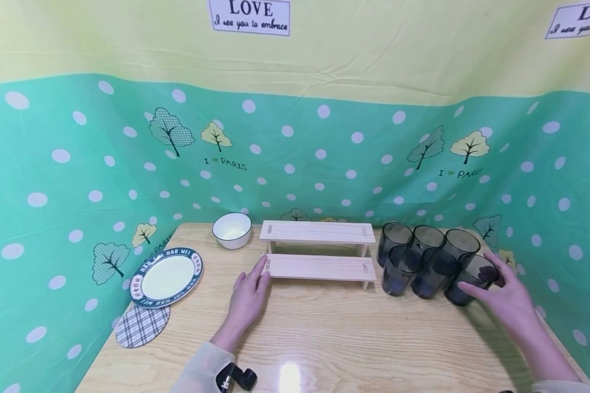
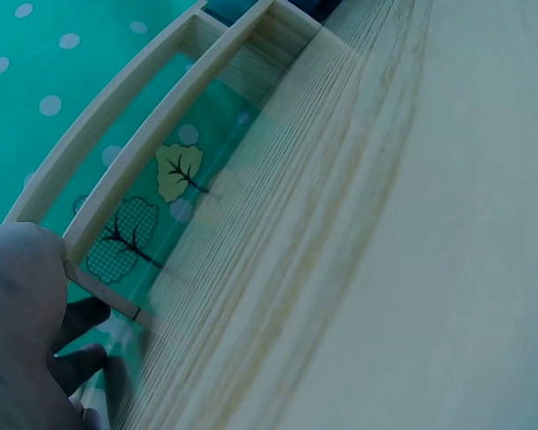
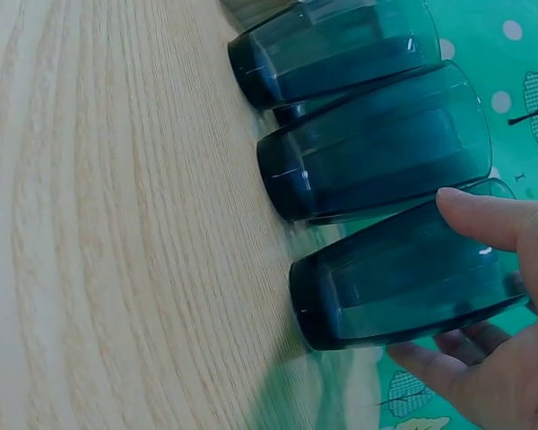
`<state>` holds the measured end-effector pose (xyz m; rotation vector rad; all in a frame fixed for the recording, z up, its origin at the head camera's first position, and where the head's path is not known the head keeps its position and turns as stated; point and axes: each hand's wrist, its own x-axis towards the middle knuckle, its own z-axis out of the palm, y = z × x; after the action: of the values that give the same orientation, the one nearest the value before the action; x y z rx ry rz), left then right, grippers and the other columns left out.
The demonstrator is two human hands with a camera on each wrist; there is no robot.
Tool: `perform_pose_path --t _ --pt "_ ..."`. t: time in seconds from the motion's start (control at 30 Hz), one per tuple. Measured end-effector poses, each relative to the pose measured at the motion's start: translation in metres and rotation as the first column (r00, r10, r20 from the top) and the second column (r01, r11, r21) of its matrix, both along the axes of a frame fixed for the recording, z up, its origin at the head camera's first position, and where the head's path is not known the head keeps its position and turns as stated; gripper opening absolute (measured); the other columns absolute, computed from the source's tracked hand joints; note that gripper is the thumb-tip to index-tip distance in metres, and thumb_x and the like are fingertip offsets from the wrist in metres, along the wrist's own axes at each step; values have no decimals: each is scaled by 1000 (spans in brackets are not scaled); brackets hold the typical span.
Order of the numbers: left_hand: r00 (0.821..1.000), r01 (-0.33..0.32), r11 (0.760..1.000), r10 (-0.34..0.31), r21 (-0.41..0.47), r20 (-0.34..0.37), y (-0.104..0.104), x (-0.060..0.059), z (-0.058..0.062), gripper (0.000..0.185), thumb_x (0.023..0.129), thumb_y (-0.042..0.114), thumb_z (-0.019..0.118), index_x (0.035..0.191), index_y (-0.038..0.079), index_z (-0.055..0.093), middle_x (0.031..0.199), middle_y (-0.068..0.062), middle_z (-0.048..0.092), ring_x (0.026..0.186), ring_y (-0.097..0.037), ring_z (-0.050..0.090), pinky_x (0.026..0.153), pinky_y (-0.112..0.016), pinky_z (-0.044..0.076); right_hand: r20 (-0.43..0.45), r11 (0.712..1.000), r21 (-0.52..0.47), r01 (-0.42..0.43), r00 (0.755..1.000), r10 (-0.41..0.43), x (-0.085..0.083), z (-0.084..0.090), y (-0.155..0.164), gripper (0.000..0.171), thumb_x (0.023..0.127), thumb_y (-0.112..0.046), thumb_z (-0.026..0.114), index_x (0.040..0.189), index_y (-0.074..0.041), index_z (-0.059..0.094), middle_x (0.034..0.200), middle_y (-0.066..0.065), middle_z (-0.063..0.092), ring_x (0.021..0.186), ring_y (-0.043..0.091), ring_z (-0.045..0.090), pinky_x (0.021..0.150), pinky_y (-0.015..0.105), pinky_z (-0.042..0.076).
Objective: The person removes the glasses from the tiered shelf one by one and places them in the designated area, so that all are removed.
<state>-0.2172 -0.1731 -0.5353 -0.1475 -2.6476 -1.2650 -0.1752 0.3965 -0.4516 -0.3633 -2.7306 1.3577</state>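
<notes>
Head view: a two-tier pale wooden step shelf (image 1: 318, 252) is seen at the middle of the light wooden table (image 1: 324, 338). The left hand (image 1: 249, 295) is laid flat at the shelf's seven o'clock, fingers straight and together, touching its lower left end. Six dark smoky plastic tumblers are clustered at three o'clock of the shelf; the nearest right tumbler (image 1: 472, 278) is clasped by the right hand (image 1: 508, 300). A white bowl (image 1: 232, 230), a green-rimmed plate (image 1: 167, 276) and a checked round coaster (image 1: 142, 326) are placed at nine to ten o'clock.

Left wrist view: the shelf's tiers (image 2: 152, 152) are shown close beside the hand's fingers (image 2: 81, 318).

Right wrist view: thumb and fingers (image 3: 484, 215) are curled round the tumbler (image 3: 394, 287).
</notes>
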Motion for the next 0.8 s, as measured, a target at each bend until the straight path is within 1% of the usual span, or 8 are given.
perform_pose_path --t 0.17,0.3,0.43,0.67,0.73,0.8 --pt "1000 -2 1000 2 -2 -2 0 -1 -1 55 120 31 49 171 14 42 162 -13 56 146 -38 57 136 -60 11 -3 1000 15 -6 1000 6 -1 0 0 118 97 -54 84 179 -28 4 179 33 -5 154 72 8 111 92 22" --pt "1000 -5 1000 5 -1 0 0 -1 -2 54 120 31 49 171 14 42 162 -12 56 147 -38 57 136 -59 11 -31 999 9 -34 999 34 -2 0 0 117 98 -49 85 179 -25 4 180 28 -11 156 71 0 112 93 18" --pt "1000 0 1000 0 -3 -2 0 -1 -2 54 120 31 48 171 13 42 163 -11 55 148 -37 56 136 -60 11 -55 998 -9 -60 997 59 -3 -2 -1 116 100 -44 85 179 -25 3 180 26 -14 157 69 -7 113 93 12" --pt "1000 -4 1000 4 -4 5 -1 -1 -3 54 120 31 49 171 15 42 163 -11 55 148 -37 56 136 -60 11 -64 997 -20 -76 995 75 0 -2 -2 116 101 -41 84 179 -24 1 180 26 -15 157 69 -7 114 93 10" --pt "1000 -8 1000 8 1 3 -1 -2 -3 53 120 32 49 171 16 44 164 -10 54 148 -37 56 136 -59 11 -60 997 -20 -80 995 78 1 0 -2 116 101 -40 84 179 -24 0 180 26 -15 157 69 -7 114 93 11" --pt "1000 -10 1000 10 6 0 -1 -2 -4 53 120 32 49 170 16 45 164 -9 54 149 -36 55 136 -59 11 -53 997 -17 -81 995 80 1 1 -3 116 101 -40 84 179 -24 -1 180 28 -14 156 70 -3 113 93 15"
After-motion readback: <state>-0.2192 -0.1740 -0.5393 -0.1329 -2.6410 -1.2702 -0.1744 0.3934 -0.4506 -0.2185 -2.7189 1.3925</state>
